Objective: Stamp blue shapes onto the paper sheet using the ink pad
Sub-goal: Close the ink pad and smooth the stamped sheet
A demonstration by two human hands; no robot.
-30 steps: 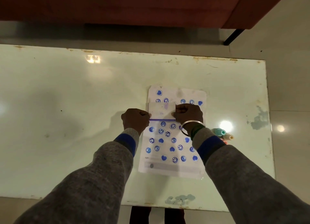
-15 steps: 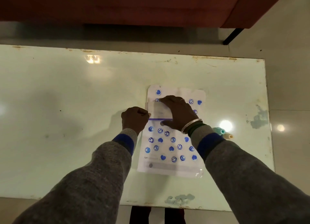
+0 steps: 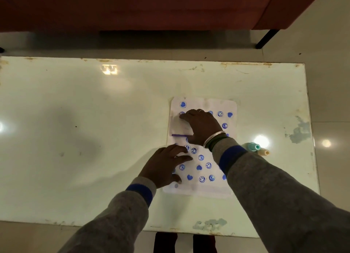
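Note:
A white paper sheet [image 3: 214, 104] lies on the table right of centre, covered with several blue smileys and hearts. On its upper left rests a pale, flat ink pad case [image 3: 178, 126] with a purple strip along its near edge. My right hand [image 3: 202, 127] lies palm down across the case with fingers spread, hiding most of it. My left hand [image 3: 163, 165] rests flat on the sheet's lower left edge, fingers apart and holding nothing.
Two stamp pens, one teal [image 3: 252, 146] and one cream [image 3: 263, 152], lie right of the sheet, partly behind my right sleeve. The glossy white table [image 3: 94, 120] has worn edges. A red sofa [image 3: 132, 6] and its black leg [image 3: 265, 39] stand beyond.
Both hands were fists gripping the case's sides. The right hand has opened and spread flat over it. The left hand let go, moved toward me and flattened on the sheet.

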